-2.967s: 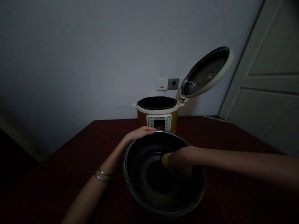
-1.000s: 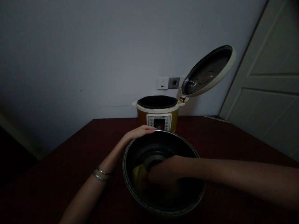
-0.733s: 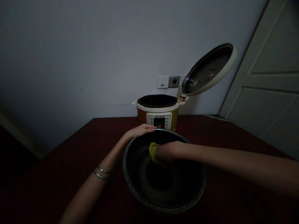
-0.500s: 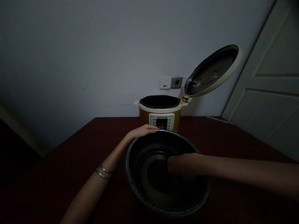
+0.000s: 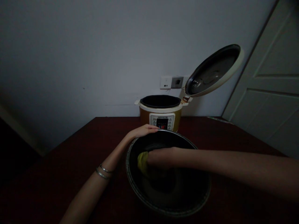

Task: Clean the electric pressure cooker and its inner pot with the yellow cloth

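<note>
A dark inner pot point(image 5: 168, 203) is tilted so that its open mouth faces me, near the front of the table. My left hand point(image 5: 144, 130) grips its upper left rim, fingers laid over the edge. Inside the pot, my right hand point(image 5: 161, 157) is closed on a yellow-green cloth point(image 5: 143, 163) and presses it to the left inner wall. Part of the cloth is hidden under the hand. Behind the pot stands the rice cooker point(image 5: 161, 112), its lid point(image 5: 215, 73) raised to the right.
The dark red table point(image 5: 112, 130) reaches back to a pale wall point(image 5: 70, 56). Wall sockets point(image 5: 171, 82) sit just behind the cooker. A white panelled door point(image 5: 271, 102) is on the right.
My right hand has swung left inside the pot, and the yellow-green cloth now shows under its fingers. My left hand and the pot have hardly moved.
</note>
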`<state>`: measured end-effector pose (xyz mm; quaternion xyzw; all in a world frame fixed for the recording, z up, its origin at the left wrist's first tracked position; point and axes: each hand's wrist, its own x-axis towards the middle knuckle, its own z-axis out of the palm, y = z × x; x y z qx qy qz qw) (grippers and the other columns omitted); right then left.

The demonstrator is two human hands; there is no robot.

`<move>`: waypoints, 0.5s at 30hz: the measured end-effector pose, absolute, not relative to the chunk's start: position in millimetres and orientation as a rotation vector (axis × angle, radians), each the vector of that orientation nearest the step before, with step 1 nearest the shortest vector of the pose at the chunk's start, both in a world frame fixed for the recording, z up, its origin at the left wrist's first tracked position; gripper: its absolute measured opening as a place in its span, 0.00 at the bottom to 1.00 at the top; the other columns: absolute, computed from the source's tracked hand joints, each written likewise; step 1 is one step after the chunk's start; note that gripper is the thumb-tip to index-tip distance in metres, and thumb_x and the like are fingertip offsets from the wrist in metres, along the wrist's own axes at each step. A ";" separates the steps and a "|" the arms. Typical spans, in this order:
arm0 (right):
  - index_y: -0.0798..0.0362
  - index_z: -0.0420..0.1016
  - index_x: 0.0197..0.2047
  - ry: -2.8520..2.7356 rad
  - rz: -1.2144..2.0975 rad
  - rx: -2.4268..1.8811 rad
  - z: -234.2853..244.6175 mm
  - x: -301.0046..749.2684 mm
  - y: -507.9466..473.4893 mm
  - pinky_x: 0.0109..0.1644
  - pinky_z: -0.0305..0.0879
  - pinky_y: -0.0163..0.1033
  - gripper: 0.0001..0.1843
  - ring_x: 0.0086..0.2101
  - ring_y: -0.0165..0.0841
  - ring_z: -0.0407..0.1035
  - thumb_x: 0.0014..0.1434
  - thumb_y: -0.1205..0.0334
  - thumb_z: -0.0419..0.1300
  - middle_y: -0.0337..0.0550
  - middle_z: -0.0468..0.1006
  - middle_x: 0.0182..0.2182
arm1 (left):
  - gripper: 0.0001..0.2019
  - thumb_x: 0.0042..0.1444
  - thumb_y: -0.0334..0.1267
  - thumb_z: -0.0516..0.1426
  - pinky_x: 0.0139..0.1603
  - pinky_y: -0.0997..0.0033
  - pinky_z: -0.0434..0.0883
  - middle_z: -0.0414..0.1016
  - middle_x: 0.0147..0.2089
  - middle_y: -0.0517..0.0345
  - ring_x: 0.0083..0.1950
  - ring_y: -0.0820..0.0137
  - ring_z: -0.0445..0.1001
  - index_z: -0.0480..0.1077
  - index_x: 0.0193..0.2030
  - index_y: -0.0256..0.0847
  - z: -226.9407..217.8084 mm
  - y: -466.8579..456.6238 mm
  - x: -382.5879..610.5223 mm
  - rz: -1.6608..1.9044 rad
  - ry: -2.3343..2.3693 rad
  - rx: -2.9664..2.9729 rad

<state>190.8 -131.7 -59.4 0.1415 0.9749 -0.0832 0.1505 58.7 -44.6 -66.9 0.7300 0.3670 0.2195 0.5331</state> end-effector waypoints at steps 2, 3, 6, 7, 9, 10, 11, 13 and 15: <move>0.64 0.74 0.47 2.676 -0.136 0.582 -59.3 202.7 -120.9 0.53 0.64 0.46 0.19 0.48 0.45 0.70 0.50 0.68 0.62 0.57 0.75 0.47 | 0.19 0.52 0.44 0.58 0.51 0.63 0.65 0.77 0.46 0.51 0.45 0.65 0.73 0.73 0.49 0.37 -66.8 -45.2 59.0 0.519 0.870 1.724; 0.65 0.74 0.46 2.602 -0.117 0.660 -58.8 210.1 -117.9 0.49 0.67 0.45 0.18 0.45 0.45 0.71 0.51 0.68 0.61 0.57 0.76 0.45 | 0.19 0.52 0.44 0.59 0.51 0.63 0.65 0.77 0.47 0.50 0.45 0.65 0.73 0.73 0.49 0.37 -66.7 -45.4 59.0 0.518 0.874 1.721; 0.64 0.76 0.44 2.444 -0.160 0.763 -54.3 232.4 -122.7 0.38 0.69 0.41 0.17 0.40 0.45 0.74 0.50 0.72 0.60 0.57 0.78 0.41 | 0.20 0.52 0.43 0.59 0.51 0.62 0.65 0.76 0.47 0.49 0.45 0.65 0.73 0.73 0.49 0.36 -66.4 -45.2 59.1 0.516 0.889 1.713; 0.64 0.76 0.44 2.418 -0.199 0.753 -51.9 238.2 -128.8 0.37 0.69 0.40 0.17 0.39 0.44 0.74 0.49 0.73 0.60 0.56 0.78 0.40 | 0.20 0.52 0.43 0.59 0.51 0.62 0.65 0.76 0.47 0.49 0.45 0.65 0.73 0.73 0.50 0.36 -66.4 -44.9 59.1 0.517 0.888 1.712; 0.63 0.77 0.43 2.407 -0.267 0.683 -46.5 245.0 -145.3 0.34 0.67 0.38 0.16 0.38 0.43 0.75 0.50 0.74 0.59 0.55 0.79 0.38 | 0.19 0.52 0.43 0.58 0.51 0.63 0.65 0.77 0.46 0.50 0.45 0.65 0.73 0.73 0.49 0.36 -66.4 -44.1 59.2 0.516 0.884 1.717; 0.63 0.77 0.43 2.414 -0.294 0.626 -44.1 245.8 -153.9 0.32 0.66 0.37 0.15 0.37 0.42 0.75 0.51 0.73 0.59 0.55 0.79 0.38 | 0.19 0.53 0.43 0.58 0.51 0.63 0.65 0.77 0.46 0.50 0.45 0.65 0.73 0.73 0.49 0.36 -66.2 -43.7 59.2 0.515 0.884 1.725; 0.64 0.77 0.43 2.433 -0.320 0.554 -42.5 244.8 -161.6 0.30 0.65 0.36 0.14 0.36 0.41 0.75 0.52 0.72 0.58 0.55 0.79 0.37 | 0.19 0.53 0.43 0.58 0.51 0.63 0.64 0.77 0.45 0.50 0.44 0.65 0.73 0.73 0.49 0.37 -65.9 -43.3 59.3 0.513 0.887 1.736; 0.62 0.77 0.42 2.476 -0.382 0.373 -42.6 237.9 -171.6 0.28 0.63 0.34 0.13 0.33 0.38 0.75 0.52 0.72 0.58 0.52 0.79 0.36 | 0.18 0.53 0.43 0.58 0.51 0.64 0.64 0.77 0.45 0.51 0.44 0.66 0.73 0.73 0.49 0.37 -65.0 -43.0 59.4 0.509 0.904 1.759; 0.60 0.77 0.39 2.556 -0.476 0.289 -47.2 225.6 -172.7 0.28 0.63 0.33 0.12 0.30 0.34 0.74 0.51 0.73 0.57 0.48 0.80 0.33 | 0.19 0.53 0.42 0.57 0.51 0.64 0.64 0.77 0.46 0.51 0.44 0.66 0.73 0.73 0.50 0.36 -64.1 -43.1 59.4 0.502 0.927 1.771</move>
